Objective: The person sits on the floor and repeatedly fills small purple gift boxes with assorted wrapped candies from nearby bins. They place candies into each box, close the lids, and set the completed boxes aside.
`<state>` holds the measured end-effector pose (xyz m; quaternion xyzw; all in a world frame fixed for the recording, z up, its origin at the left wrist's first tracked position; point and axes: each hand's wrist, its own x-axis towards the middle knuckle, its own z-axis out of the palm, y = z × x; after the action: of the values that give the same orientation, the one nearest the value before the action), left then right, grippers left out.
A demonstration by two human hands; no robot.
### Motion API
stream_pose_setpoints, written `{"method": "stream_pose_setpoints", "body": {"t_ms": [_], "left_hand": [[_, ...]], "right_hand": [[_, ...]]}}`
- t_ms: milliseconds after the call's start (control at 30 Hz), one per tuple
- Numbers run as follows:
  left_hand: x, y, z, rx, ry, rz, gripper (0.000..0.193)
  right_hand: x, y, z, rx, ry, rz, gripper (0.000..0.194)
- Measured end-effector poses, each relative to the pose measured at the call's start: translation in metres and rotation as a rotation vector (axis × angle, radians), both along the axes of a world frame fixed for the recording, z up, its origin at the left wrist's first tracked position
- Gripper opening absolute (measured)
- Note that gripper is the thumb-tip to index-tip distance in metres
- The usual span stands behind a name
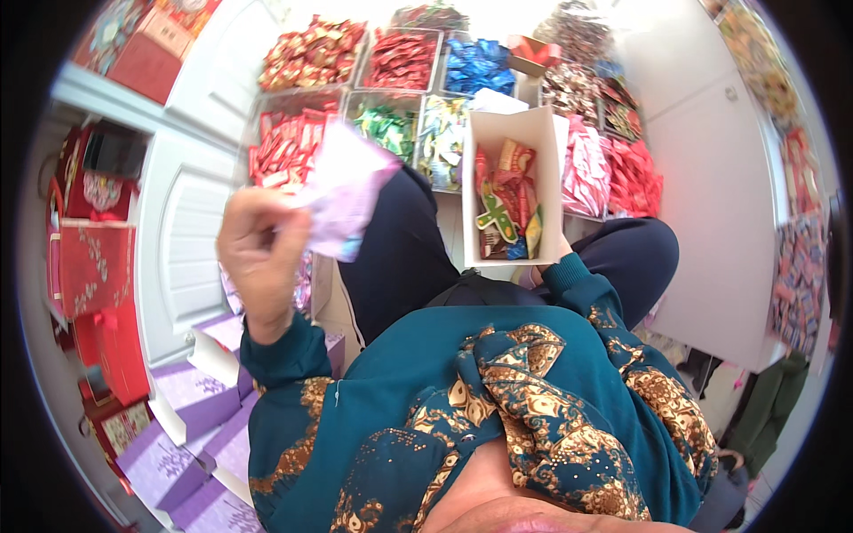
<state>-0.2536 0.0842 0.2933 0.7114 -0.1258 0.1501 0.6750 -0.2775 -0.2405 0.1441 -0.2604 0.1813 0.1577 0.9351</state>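
Note:
My left hand [263, 246], at the left, pinches a pale purple and pink wrapper or packet [346, 193], blurred, between thumb and fingers. An open white-walled cardboard box [474, 200] is in my right hand [565, 250], which is mostly hidden behind and beneath it. Inside the box lie red wrapped sweets [516, 160], a green cactus-shaped piece [496, 216], a yellow-green packet [534, 233] and a blue one [516, 250]. Clear bins beyond hold red stick packets [286, 146], green-wrapped sweets [390, 130], blue-wrapped sweets [478, 63] and pink packets [585, 166].
Several purple cartons [200, 393] stand at the lower left. White cabinet doors [193, 233] rise on the left, and a white cabinet [706, 200] on the right. Red gift boxes [96, 266] fill the far-left shelf. My bent knees [400, 233] flank the space before the bins.

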Motion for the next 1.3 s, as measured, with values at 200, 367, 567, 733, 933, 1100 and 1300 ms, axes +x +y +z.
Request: {"method": "stream_pose_setpoints", "body": {"t_ms": [200, 367, 567, 733, 933, 1100, 1300], "left_hand": [[0.043, -0.127, 0.018, 0.321, -0.038, -0.747, 0.048], [0.058, -0.177, 0.029, 0.489, -0.521, -0.852, 0.049], [0.055, -0.226, 0.039, 0.473, -0.662, -1.112, 0.027], [0.05, -0.282, 0.045, 0.459, -0.779, -1.035, 0.021], [0.042, -0.352, 0.024, 0.512, -1.038, -0.899, 0.015], [0.002, -0.403, -0.025, 0.257, -1.043, -0.902, 0.014], [0.005, -0.444, -0.079, 0.063, -1.047, -0.949, 0.039]], "right_hand": [[-0.011, -0.02, 0.009, 0.179, -0.064, -0.123, 0.071], [-0.062, -0.058, 0.044, 0.435, -0.281, -0.23, 0.042], [-0.118, -0.105, 0.072, -0.095, -0.254, -0.601, 0.039], [-0.14, -0.162, 0.113, -0.979, -0.27, -1.061, 0.037], [-0.164, -0.159, 0.14, -2.063, -0.605, -0.962, 0.045], [-0.142, -0.163, 0.095, -2.8, -0.344, -1.126, 0.037], [-0.256, -0.161, 0.057, -2.869, 0.337, -1.154, 0.015]]}}
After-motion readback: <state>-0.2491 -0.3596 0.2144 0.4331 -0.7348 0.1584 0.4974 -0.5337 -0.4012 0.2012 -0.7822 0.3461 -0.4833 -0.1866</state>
